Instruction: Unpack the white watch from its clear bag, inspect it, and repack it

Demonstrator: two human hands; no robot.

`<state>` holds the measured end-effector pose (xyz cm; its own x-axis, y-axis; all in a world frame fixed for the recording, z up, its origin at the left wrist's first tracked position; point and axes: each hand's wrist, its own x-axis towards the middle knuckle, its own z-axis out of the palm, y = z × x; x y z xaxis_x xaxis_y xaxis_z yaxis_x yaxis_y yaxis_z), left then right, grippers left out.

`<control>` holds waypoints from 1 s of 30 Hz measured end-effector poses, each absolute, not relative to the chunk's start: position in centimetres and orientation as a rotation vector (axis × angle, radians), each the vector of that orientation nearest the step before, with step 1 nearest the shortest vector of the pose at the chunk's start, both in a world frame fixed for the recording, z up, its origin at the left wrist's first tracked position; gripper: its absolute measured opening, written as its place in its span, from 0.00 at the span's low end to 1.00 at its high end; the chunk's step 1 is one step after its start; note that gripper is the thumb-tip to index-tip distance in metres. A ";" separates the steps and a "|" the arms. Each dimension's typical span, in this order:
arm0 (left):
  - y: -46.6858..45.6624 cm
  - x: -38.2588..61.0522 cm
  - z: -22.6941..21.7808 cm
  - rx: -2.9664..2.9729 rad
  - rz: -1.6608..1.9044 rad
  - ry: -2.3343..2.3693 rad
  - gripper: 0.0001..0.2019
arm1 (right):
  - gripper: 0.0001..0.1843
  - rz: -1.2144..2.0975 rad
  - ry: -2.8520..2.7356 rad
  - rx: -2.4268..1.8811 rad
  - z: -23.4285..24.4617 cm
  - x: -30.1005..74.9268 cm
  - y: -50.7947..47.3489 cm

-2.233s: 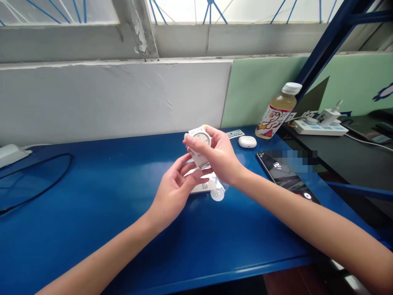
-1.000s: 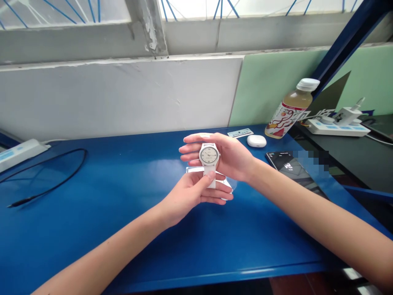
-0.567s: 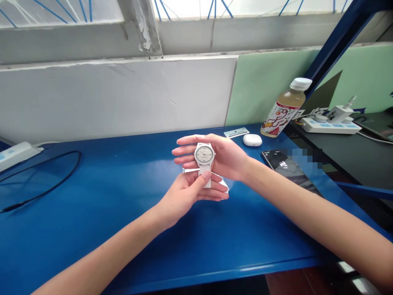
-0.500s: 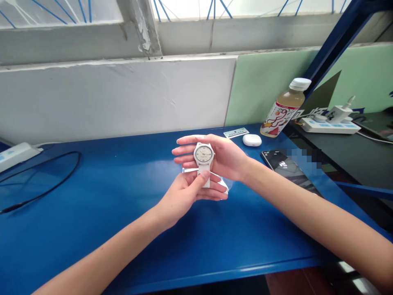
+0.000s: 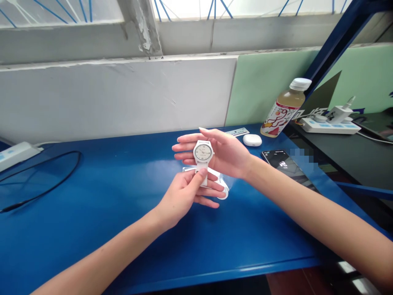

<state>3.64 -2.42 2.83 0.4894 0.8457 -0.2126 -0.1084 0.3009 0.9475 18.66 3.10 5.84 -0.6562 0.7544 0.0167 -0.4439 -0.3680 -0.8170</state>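
Note:
A white wristwatch (image 5: pixel 203 152) with a round pale dial faces up in the middle of the head view. My left hand (image 5: pixel 181 196) pinches its lower strap between thumb and fingers. Just behind the watch, my right hand (image 5: pixel 227 153) is open, palm up, fingers stretched to the left; whether it touches the watch I cannot tell. Under my hands lies a clear plastic wrapper with white parts (image 5: pixel 224 191), mostly covered by my fingers. The far end of the strap is hidden.
On the blue table (image 5: pixel 129 237) lie a white earphone case (image 5: pixel 252 140), a card (image 5: pixel 240 132), a phone (image 5: pixel 284 164) and a black cable (image 5: pixel 69 174). A drink bottle (image 5: pixel 282 110) stands at the back right. Power strips are at left (image 5: pixel 18 155) and right (image 5: pixel 330 126).
My right thumb has lifted away from the palm and the right hand shifted slightly. The watch has tilted a little in my left hand, whose lower fingers have spread.

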 end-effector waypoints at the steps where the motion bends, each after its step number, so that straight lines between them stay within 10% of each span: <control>1: -2.4 3.6 2.8 1.082 0.753 0.843 0.23 | 0.22 2.061 -1.092 -0.471 6.0 18.7 3.1; 13: -1.8 3.0 2.9 1.130 0.837 0.910 0.21 | 0.24 1.969 -1.215 -0.428 6.2 19.1 3.2; 22: -1.3 0.7 2.4 2.174 1.516 1.222 0.10 | 0.17 0.968 -1.774 -0.834 6.2 20.4 0.6; 30: -0.4 0.5 0.2 2.748 1.356 0.745 0.14 | 0.14 0.925 -1.658 -0.973 2.2 22.9 -2.4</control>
